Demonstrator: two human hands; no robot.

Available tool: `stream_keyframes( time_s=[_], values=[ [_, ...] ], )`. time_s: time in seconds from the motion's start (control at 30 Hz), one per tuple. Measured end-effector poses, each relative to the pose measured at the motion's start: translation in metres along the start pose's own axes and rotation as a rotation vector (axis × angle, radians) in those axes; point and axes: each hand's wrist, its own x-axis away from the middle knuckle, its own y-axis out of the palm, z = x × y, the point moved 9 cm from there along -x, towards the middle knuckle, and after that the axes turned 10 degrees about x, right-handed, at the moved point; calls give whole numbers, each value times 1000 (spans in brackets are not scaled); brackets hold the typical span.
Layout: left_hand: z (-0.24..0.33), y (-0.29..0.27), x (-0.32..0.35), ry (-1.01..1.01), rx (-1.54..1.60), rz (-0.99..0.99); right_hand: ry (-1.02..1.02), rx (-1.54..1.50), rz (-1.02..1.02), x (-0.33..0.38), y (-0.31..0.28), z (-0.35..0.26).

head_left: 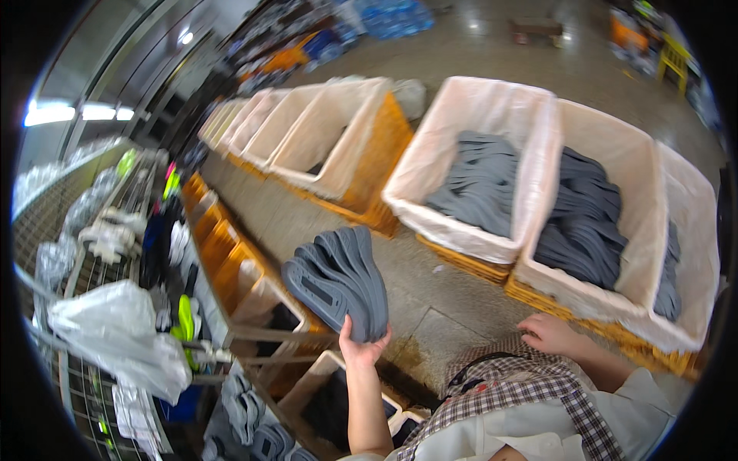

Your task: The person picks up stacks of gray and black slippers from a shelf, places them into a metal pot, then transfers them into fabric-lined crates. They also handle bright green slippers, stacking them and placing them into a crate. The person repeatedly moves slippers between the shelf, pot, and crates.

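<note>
My left hand (364, 346) is closed on a fanned stack of several grey shoe soles (338, 280), gripping it by the lower end, with the soles pointing up and away. The nearest sole shows a dark oblong patch. My right hand (547, 335) is beside my checked apron (492, 407), close to the orange crates on the right. It appears to hold nothing, and its fingers are loosely bent and apart. Light grey soles (480, 184) lie heaped in a lined crate (469, 235) ahead, and darker soles (580, 219) fill the adjoining lined crate (588, 290).
A row of lined crates (338, 157) runs toward the far left. To my left stands a wire rack (69, 307) bearing a clear plastic bag (123, 338). Orange bins (223, 246) line its side. More grey soles (242, 407) lie low at left. A yellow stool (674, 63) stands far right.
</note>
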Motion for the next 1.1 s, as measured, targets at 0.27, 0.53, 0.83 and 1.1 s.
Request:
stream_keyframes(
  time_s=[0.27, 0.53, 0.83, 1.1],
  values=[
    [147, -49, -9, 238, 514, -60, -247, 10, -355, -211, 67, -39],
    [285, 6, -66, 356, 718, -80, -355, 27, -389, -445, 106, -78],
    [479, 10, -188, 478, 849, -113, -827, 120, -514, -715, 199, -236],
    [696, 104, -313, 370, 885, -257, -848, 59, -599, -929, 257, -392]
  ],
)
